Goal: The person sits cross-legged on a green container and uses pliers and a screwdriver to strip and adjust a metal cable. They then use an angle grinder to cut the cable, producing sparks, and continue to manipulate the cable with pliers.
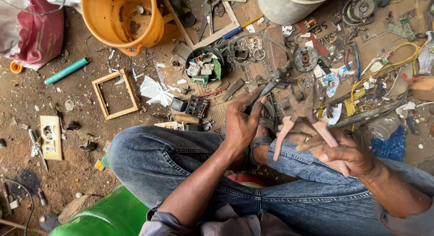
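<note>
I sit on the ground with my jeans-clad knees (162,159) drawn up. My left hand (242,123) grips a dark metal pincer-like tool (271,84) that points up and to the right. My right hand (341,150) holds pliers (300,116) with pale pink handles, jaws pointing away from me. The two tools sit close together above my sandalled foot (264,130). What the jaws hold is too blurred to tell.
An orange bucket (122,17) stands at the top left, a wooden frame (115,93) and a green tube (67,70) on the dirt. A black bowl of electronic parts (203,64), yellow wires (398,55), scrap and a grey bucket (289,8) litter the cardboard ahead. A green container (108,218) sits by my left thigh.
</note>
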